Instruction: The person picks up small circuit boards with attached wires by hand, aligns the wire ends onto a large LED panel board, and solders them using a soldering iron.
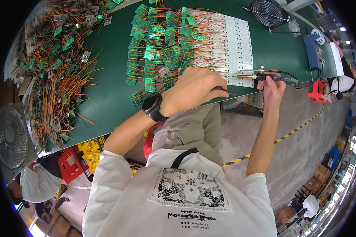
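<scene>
My right hand [273, 91] is closed around the black handle of a soldering iron [283, 78]. The iron's tip points left, over the lower right part of a white perforated panel [240, 43]. At the table's near edge my left hand [199, 87], wearing a black watch [152, 106] on its wrist, is pinched on a thin wire [232, 94]; only the wire's end shows. Small green circuit boards [149, 52] lie in rows left of the panel. Their red and yellow wires [209, 47] stretch across its left part. My left hand covers the nearest wires.
A large heap of wired boards [53, 83] covers the left end of the green table [106, 67]. At the back right stand a small black fan [267, 14] and a blue box [313, 51]. Red stools [317, 91] and other people are around the table.
</scene>
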A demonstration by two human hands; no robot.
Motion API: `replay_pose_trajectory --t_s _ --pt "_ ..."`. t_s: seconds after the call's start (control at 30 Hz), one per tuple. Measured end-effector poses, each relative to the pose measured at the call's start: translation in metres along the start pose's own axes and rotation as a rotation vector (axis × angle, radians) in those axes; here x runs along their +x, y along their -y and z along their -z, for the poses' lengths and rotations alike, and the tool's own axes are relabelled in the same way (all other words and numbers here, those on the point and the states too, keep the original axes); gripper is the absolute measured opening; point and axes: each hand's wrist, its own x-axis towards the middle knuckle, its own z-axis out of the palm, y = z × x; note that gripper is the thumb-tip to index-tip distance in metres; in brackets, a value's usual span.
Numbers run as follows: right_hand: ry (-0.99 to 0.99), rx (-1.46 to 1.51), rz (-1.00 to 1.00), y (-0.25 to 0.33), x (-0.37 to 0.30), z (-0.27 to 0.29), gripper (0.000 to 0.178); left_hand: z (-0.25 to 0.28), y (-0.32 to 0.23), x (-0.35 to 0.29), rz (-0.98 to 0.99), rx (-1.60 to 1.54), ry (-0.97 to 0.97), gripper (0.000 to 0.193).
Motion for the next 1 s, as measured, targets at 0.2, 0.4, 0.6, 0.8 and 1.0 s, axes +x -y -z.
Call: replay_pose_trajectory --t_s 0.2,0.4,0.6,0.8,1.0 --pt "-0.007 -0.064 0.000 0.001 0.000 0.000 0.023 -0.002 0.002 0.000 0.003 0.042 -0.034 0.019" --pt "-0.001 -0.076 -0.016 0.003 0.000 -0.002 0.023 -0.008 0.000 0.002 -0.026 0.151 -0.120 0.018" --pt "0.017 -0.037 -0.032 0.003 0.000 0.003 0.022 -0.013 0.000 0.005 -0.029 0.299 -0.179 0.018" --pt "0.058 -0.051 -0.035 0.003 0.000 0.004 0.022 -0.017 0.002 0.002 -0.059 0.413 -0.177 0.017" --pt "0.056 -0.050 -0.022 0.004 0.001 0.002 0.023 -0.016 0.002 0.002 -0.043 0.366 -0.199 0.015"
